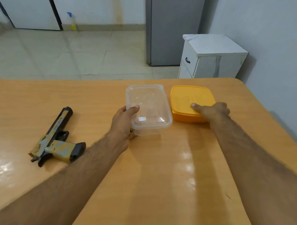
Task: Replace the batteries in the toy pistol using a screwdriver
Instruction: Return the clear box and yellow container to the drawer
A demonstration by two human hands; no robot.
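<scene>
The person stood at the table [35, 100] with both arms stretched out over it. The left hand [122, 124] gripped the near left corner of the clear box [150, 108], thumb on the lid, fingers curled down its side. A speck of yellow showed by those fingers; I could not tell what it was. The right hand [212, 110] lay on the orange box [189, 102], thumb pressed flat on the lid, the other fingers wrapped over its right edge and out of sight, so it looked like a hold rather than a mere rest. The two boxes sat just beside each other, both lidded.

The pistol [57, 139] lay on its side well to the left, untouched, muzzle pointing away. No screwdriver and no batteries were in view.

This looked like the very start: getting at the tools. I judged that the boxes held the screwdriver and fresh batteries, though the clear one seemed nearly empty. Next, a lid had to come off, one hand steadying the box while the other prised up a corner.
</scene>
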